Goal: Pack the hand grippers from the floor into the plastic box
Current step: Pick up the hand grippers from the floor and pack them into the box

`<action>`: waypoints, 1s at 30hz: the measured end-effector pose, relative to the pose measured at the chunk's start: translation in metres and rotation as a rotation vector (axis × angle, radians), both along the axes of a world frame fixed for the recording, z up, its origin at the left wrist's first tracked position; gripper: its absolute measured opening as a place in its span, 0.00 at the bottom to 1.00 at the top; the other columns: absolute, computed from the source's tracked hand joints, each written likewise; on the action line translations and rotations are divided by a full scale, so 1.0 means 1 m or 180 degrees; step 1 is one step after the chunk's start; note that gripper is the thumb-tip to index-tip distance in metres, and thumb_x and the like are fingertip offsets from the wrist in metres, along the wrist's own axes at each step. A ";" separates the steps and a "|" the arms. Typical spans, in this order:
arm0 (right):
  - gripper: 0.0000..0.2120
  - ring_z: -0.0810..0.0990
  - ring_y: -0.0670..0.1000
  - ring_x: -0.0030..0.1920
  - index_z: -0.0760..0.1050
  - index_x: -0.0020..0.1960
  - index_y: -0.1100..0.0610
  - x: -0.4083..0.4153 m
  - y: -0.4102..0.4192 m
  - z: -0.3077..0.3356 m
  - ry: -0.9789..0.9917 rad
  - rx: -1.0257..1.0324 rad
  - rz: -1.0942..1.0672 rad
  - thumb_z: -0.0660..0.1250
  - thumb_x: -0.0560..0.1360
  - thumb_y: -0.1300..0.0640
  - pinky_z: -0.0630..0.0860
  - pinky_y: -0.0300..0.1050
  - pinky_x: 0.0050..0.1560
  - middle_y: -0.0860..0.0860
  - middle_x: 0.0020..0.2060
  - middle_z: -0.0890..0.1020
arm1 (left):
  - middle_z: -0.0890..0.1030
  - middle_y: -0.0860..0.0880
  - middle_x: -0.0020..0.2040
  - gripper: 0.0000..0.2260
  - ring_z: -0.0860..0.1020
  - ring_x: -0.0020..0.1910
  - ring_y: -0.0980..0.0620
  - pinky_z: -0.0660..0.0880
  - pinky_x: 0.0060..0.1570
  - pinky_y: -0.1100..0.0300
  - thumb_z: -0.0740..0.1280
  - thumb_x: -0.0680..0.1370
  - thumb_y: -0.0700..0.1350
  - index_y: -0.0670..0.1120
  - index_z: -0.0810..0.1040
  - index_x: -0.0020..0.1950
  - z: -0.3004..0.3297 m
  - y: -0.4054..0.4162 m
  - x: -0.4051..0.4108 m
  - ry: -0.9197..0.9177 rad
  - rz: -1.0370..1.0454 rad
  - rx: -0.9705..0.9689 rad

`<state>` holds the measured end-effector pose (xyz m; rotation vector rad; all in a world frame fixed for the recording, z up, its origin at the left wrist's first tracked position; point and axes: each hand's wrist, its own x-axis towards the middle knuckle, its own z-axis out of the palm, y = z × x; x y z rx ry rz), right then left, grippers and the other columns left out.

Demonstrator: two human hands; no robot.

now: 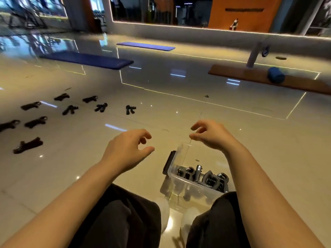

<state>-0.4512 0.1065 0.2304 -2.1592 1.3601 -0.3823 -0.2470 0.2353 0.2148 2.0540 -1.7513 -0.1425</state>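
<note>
Sitting low on the glossy tiled floor [232,122], we see our dark trouser knees [125,221] at the bottom edge, white shoes [163,210] between them. Just ahead of the shoes stands the clear plastic box [180,185], lid off, black latch [168,162] on its left side, several black hand grippers [202,175] piled inside at its near end. Our left hand [125,149] hangs in the air left of the box, fingers loosely curled, holding nothing. Our right hand [211,136] hovers over the box's far end, fingers also loosely bent, nothing in it. Further out on the left, loose grippers [69,109] lie scattered on the tiles, nine by our count, well apart from the box, the nearest one [27,145] lying left of our left hand. Beyond them two blue mats [86,59] lie flat; to the right a brown mat [250,76] with a blue roll [275,75] on it. Mirror wall [161,9] with a light strip at the back.
</note>
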 end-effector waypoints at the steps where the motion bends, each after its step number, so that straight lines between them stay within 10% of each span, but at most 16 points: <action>1: 0.17 0.76 0.50 0.53 0.72 0.63 0.53 0.011 0.001 -0.002 0.0050 0.0024 0.0150 0.67 0.75 0.53 0.74 0.43 0.50 0.53 0.58 0.78 | 0.79 0.57 0.52 0.16 0.76 0.51 0.58 0.75 0.49 0.58 0.66 0.74 0.58 0.56 0.74 0.60 0.007 0.006 0.009 -0.0010 0.0094 -0.0079; 16: 0.21 0.76 0.48 0.53 0.72 0.64 0.48 0.237 -0.020 -0.028 0.0305 -0.0157 0.1430 0.71 0.72 0.50 0.75 0.47 0.56 0.48 0.57 0.77 | 0.67 0.58 0.66 0.26 0.72 0.60 0.53 0.76 0.52 0.50 0.64 0.73 0.62 0.60 0.62 0.70 -0.027 0.051 0.208 -0.0482 0.1310 0.0432; 30: 0.25 0.72 0.49 0.62 0.70 0.66 0.50 0.493 0.023 0.019 -0.0111 -0.0529 0.2343 0.71 0.71 0.49 0.70 0.44 0.60 0.50 0.65 0.72 | 0.74 0.55 0.53 0.22 0.73 0.51 0.55 0.74 0.50 0.55 0.72 0.71 0.54 0.57 0.71 0.64 -0.030 0.108 0.415 0.0680 0.2373 -0.0222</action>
